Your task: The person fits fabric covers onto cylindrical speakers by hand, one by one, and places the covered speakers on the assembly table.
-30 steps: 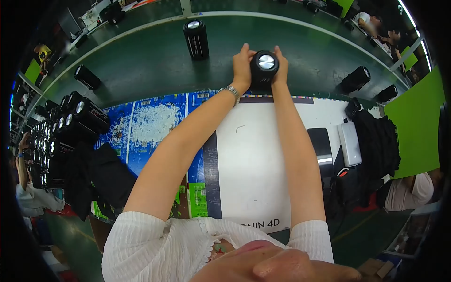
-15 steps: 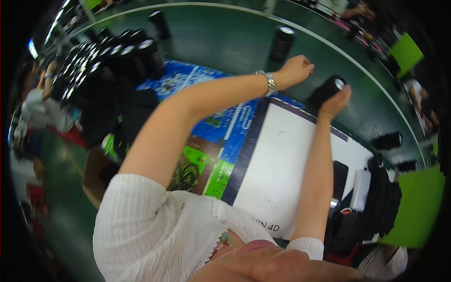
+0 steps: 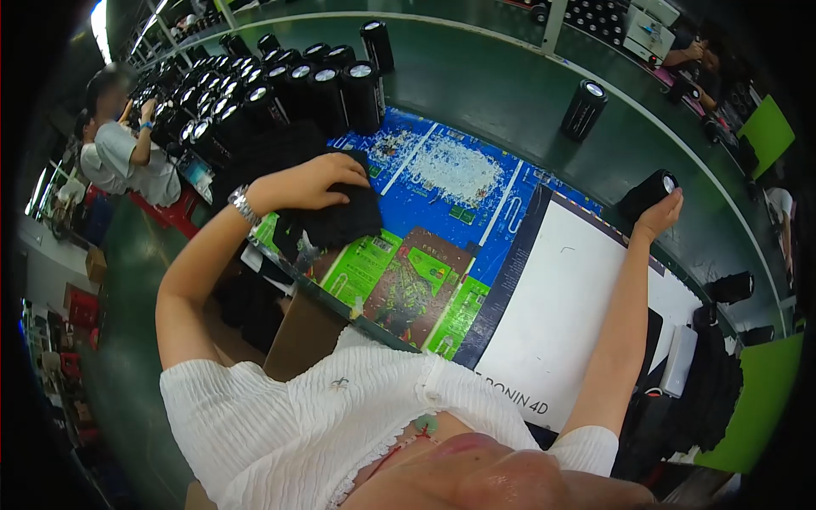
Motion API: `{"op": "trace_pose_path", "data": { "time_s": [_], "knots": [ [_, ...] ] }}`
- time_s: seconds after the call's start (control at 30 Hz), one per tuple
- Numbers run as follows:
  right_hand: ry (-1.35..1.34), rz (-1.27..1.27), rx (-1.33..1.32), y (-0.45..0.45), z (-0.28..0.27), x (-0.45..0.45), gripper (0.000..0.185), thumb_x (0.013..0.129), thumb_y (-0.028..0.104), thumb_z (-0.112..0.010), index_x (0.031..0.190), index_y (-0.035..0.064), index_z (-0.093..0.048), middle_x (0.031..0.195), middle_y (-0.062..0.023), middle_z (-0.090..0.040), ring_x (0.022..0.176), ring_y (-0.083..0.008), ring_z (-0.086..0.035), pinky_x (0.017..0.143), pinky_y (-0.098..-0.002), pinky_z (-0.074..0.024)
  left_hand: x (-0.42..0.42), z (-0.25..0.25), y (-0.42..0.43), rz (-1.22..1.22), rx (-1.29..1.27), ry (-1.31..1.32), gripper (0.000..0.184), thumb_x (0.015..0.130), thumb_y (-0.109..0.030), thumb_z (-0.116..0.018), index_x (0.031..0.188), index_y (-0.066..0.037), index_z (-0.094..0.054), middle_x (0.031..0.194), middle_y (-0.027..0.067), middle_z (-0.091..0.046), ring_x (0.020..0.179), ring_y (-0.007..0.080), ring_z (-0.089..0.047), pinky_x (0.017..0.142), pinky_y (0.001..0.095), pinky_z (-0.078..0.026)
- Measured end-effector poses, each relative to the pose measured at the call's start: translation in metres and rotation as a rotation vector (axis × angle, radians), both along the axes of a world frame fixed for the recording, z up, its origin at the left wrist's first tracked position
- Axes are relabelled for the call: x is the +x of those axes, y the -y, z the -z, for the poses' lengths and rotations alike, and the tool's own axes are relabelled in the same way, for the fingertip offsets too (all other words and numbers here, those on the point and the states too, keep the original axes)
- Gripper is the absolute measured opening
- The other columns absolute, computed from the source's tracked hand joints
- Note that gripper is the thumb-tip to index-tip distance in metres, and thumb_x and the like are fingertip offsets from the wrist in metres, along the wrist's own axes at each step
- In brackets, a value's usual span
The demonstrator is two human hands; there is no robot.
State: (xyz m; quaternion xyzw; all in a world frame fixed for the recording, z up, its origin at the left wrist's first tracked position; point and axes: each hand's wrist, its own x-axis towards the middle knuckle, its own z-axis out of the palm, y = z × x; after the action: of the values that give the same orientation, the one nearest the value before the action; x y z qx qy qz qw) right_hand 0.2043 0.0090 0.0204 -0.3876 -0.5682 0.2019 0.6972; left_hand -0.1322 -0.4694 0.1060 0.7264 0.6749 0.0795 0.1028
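"Where do we have the black cylinder (image 3: 641,195)?"

"Just past the far edge of the white board (image 3: 544,297), with our right grip (image 3: 660,214) curled round its near side. Its long axis slants up to the right, silver end uppermost."

"And our left grip (image 3: 314,182)?"

"The farther one, well off to the left, thumb and fingers parted on the black cloth (image 3: 344,221)."

"What surface and room do we have?"

"Green table (image 3: 476,64); we can't tell whether the base touches. A second cylinder (image 3: 583,110) stands apart, beyond and leftward."
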Motion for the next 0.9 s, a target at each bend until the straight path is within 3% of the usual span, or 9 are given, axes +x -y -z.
{"op": "trace_pose_path", "data": {
  "time_s": [0.17, 0.27, 0.37, 0.5, 0.53, 0.6, 0.73, 0.8, 0.9],
  "knots": [
    [0.096, 0.055, -0.159, 0.021, -0.023, 0.013, 0.050, 0.094, 0.045, -0.048, 0.098, -0.0030, -0.063, 0.091, -0.0172, -0.066, 0.086, -0.0283, -0.062, 0.080, -0.0346, -0.0461, 0.020, -0.017, -0.006, 0.099, 0.112, 0.004, 0.057, 0.070, -0.003, -0.069, 0.124, -0.016, -0.058, 0.144, 0.0130, -0.035, 0.135, 0.0348, -0.029, 0.111, 0.0474, -0.025],
    [0.112, 0.150, -0.162, 0.025, -0.031, 0.019, 0.052, 0.090, 0.048, -0.054, 0.096, -0.0030, -0.064, 0.091, -0.0153, -0.066, 0.086, -0.0277, -0.062, 0.080, -0.0354, -0.0465, 0.014, -0.010, -0.014, 0.325, 0.003, -0.058, 0.039, 0.072, 0.000, -0.065, 0.111, -0.009, -0.064, 0.118, 0.0110, -0.058, 0.125, 0.0282, -0.044, 0.111, 0.0463, -0.025],
    [0.085, 0.225, -0.025, 0.037, -0.044, 0.025, 0.046, 0.088, 0.044, -0.061, 0.096, -0.0008, -0.062, 0.095, -0.0133, -0.065, 0.086, -0.0265, -0.062, 0.081, -0.0364, -0.0469, 0.012, -0.015, -0.023, 0.272, -0.042, 0.075, 0.023, 0.077, -0.001, -0.063, 0.100, -0.005, -0.065, 0.104, 0.0092, -0.063, 0.111, 0.0246, -0.055, 0.105, 0.0418, -0.034],
    [0.139, 0.246, 0.286, 0.081, -0.080, 0.015, 0.034, 0.089, 0.034, -0.063, 0.098, 0.0014, -0.061, 0.098, -0.0110, -0.063, 0.089, -0.0221, -0.061, 0.082, -0.0335, -0.0469, 0.002, -0.025, -0.039, -0.121, 0.359, 0.414, 0.018, 0.085, -0.006, -0.063, 0.102, -0.002, -0.063, 0.097, 0.0064, -0.064, 0.094, 0.0150, -0.061, 0.085, 0.0270, -0.047],
    [0.076, 0.077, 0.250, 0.094, -0.085, 0.007, 0.031, 0.089, 0.031, -0.064, 0.098, 0.0020, -0.061, 0.098, -0.0103, -0.062, 0.091, -0.0206, -0.060, 0.083, -0.0322, -0.0470, 0.004, -0.027, -0.046, -0.304, 0.397, 0.781, 0.020, 0.088, -0.008, -0.062, 0.107, 0.000, -0.061, 0.096, 0.0030, -0.064, 0.094, 0.0099, -0.059, 0.084, 0.0239, -0.047],
    [-0.045, -0.266, 0.178, 0.126, -0.093, -0.015, 0.025, 0.089, 0.025, -0.064, 0.100, 0.0032, -0.060, 0.098, -0.0087, -0.061, 0.096, -0.0176, -0.058, 0.083, -0.0297, -0.0471, 0.018, -0.038, -0.071, -0.311, 0.542, 1.001, 0.022, 0.089, -0.010, -0.061, 0.109, 0.001, -0.060, 0.095, 0.0021, -0.063, 0.091, 0.0074, -0.058, 0.081, 0.0207, -0.046],
    [0.034, -1.007, -0.085, 0.198, -0.076, -0.067, 0.040, 0.086, 0.024, -0.068, 0.116, 0.0024, -0.052, 0.115, -0.0098, -0.057, 0.108, -0.0164, -0.055, 0.085, -0.0282, -0.0469, 0.053, -0.024, -0.123, -0.401, 0.478, 1.137, 0.020, 0.089, -0.012, -0.063, 0.105, -0.001, -0.062, 0.087, 0.0006, -0.064, 0.078, 0.0041, -0.059, 0.069, 0.0178, -0.047],
    [0.173, -1.003, -0.163, 0.228, -0.066, -0.087, 0.047, 0.083, 0.026, -0.071, 0.118, -0.0001, -0.052, 0.112, -0.0116, -0.060, 0.105, -0.0170, -0.057, 0.086, -0.0281, -0.0466, 0.086, -0.013, -0.150, -0.283, 0.447, 1.367, 0.019, 0.089, -0.014, -0.062, 0.104, -0.003, -0.063, 0.084, -0.0033, -0.062, 0.073, 0.0009, -0.056, 0.060, 0.0148, -0.043],
    [0.042, -1.178, -0.654, 0.228, -0.060, -0.085, 0.043, 0.083, 0.027, -0.070, 0.113, -0.0012, -0.059, 0.100, -0.0090, -0.065, 0.091, -0.0136, -0.061, 0.082, -0.0258, -0.0463, 0.098, 0.004, -0.173, -0.280, 0.361, 1.344, 0.017, 0.091, -0.015, -0.059, 0.101, -0.002, -0.064, 0.090, 0.0010, -0.066, 0.079, 0.0062, -0.060, 0.067, 0.0200, -0.048]
  ]
}}
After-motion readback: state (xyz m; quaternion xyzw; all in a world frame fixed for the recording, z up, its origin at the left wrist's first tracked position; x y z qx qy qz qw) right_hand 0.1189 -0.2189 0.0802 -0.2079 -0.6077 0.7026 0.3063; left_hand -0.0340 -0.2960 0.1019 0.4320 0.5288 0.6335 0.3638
